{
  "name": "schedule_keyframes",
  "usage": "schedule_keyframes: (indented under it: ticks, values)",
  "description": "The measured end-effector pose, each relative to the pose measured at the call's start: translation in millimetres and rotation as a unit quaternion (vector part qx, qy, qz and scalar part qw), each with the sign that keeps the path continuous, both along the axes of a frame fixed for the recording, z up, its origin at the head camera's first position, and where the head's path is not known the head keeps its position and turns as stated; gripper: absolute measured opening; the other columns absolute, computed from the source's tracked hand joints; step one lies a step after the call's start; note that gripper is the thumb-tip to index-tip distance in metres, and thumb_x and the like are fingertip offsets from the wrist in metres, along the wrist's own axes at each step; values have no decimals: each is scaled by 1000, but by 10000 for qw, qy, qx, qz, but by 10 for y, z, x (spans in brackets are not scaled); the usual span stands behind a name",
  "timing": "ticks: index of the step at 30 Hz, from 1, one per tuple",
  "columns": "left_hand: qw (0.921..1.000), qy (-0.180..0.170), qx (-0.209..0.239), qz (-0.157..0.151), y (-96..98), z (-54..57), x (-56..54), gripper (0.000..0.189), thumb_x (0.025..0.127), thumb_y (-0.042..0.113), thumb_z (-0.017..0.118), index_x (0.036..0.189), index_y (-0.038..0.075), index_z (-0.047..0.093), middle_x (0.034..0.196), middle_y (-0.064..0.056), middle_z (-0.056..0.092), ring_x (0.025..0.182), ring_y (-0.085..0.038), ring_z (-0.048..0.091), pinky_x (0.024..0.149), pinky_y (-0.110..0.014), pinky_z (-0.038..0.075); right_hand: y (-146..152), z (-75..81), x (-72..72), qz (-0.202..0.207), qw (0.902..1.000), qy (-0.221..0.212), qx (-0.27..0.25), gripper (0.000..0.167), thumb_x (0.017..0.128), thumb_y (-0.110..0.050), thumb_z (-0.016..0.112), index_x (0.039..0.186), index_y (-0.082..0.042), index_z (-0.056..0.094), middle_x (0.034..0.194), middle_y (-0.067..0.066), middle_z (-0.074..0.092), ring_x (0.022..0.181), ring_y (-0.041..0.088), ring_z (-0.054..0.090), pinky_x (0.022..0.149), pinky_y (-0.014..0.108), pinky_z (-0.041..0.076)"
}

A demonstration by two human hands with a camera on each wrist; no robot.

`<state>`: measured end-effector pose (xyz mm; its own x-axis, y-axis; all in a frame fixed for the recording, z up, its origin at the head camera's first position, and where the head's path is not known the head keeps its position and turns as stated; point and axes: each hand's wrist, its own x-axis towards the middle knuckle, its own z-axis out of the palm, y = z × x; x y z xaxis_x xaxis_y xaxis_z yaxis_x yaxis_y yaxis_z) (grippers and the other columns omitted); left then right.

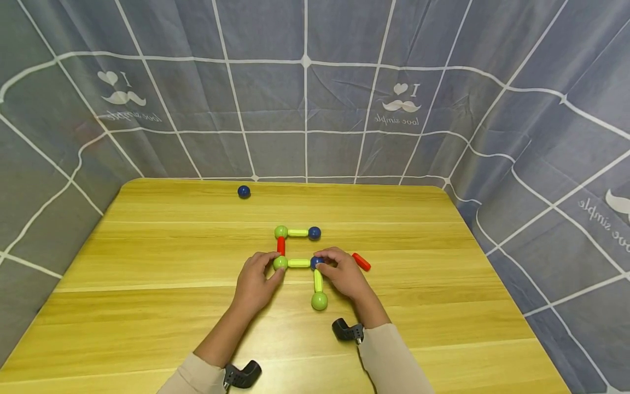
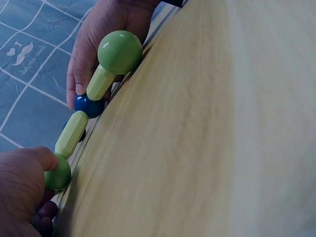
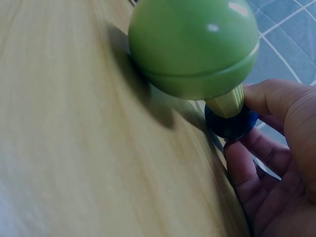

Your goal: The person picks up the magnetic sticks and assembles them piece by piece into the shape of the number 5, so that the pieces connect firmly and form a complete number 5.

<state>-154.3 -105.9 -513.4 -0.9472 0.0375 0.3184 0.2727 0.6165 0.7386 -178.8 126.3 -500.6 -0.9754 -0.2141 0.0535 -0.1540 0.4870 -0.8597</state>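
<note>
A chain of balls and rods lies on the wooden table. My left hand (image 1: 257, 283) pinches its lower-left green ball (image 1: 280, 263) between thumb and fingers. A yellow-green rod (image 1: 299, 264) runs from that ball to a dark blue ball (image 1: 316, 263), which my right hand (image 1: 343, 272) pinches. From the blue ball another yellow-green rod (image 1: 318, 281) leads toward me to a green ball (image 1: 319, 300), large in the right wrist view. Above the left hand, a red rod (image 1: 281, 246) joins an upper green ball (image 1: 281, 232), then a yellow-green rod (image 1: 297, 233) and a blue ball (image 1: 314, 233).
A loose red rod (image 1: 361, 261) lies just right of my right hand. One separate blue ball (image 1: 243, 191) sits near the table's far edge. A grey checked curtain (image 1: 275, 98) hangs behind and beside the table (image 1: 147, 262).
</note>
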Motion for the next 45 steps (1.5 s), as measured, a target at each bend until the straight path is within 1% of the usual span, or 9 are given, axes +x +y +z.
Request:
schedule_keyframes:
  ticks: [4,11,21,27,32,39,45]
  values:
    - [10000,16,2,-10,0,-1,-2,33,87,15,75,118,6,70,98,-6,63,88,-23,51,75,-38,42,-1,-1,0,9,10000,-22,-13,21,93,-9,68,112,-12,73,108,0,64,92,18,57,83,36,48]
    - [10000,-34,29,-11,4,-3,-2,34,87,16,76,118,6,70,97,-5,62,86,-22,49,73,-37,41,1,-9,-4,3,10000,-23,-24,21,93,-8,67,112,-12,73,112,1,65,95,18,57,86,37,48]
    - [10000,-33,62,-2,2,-24,-2,32,87,16,76,117,6,70,97,-5,62,85,-21,50,73,-36,41,-5,-5,9,4,10000,-68,-4,22,93,-9,67,114,-14,72,107,1,63,92,19,55,82,36,47]
    - [10000,-22,44,-21,0,-21,-2,34,87,16,76,119,6,70,99,-5,63,87,-22,51,74,-37,42,-3,-20,8,-12,10000,-48,-5,22,93,-9,68,114,-14,72,105,1,62,92,19,54,82,36,47]
    - [10000,25,36,-23,4,-22,-3,34,87,16,77,119,7,70,99,-5,64,87,-22,51,74,-37,42,1,-25,3,-6,10000,-31,-41,23,93,-9,67,115,-14,72,109,1,63,94,19,55,84,36,47]
    - [10000,45,65,-32,7,-20,-6,33,87,16,77,118,6,70,98,-5,63,87,-22,51,74,-38,42,10,-42,-12,-6,10000,-51,-69,25,94,-9,67,117,-13,72,117,2,64,101,18,58,90,38,47]
    - [9999,52,78,-38,4,-22,-6,33,86,15,77,117,6,70,98,-5,63,87,-22,52,74,-38,42,6,-45,-9,9,10000,-35,-75,25,94,-9,67,117,-14,72,116,2,64,99,18,58,88,38,48]
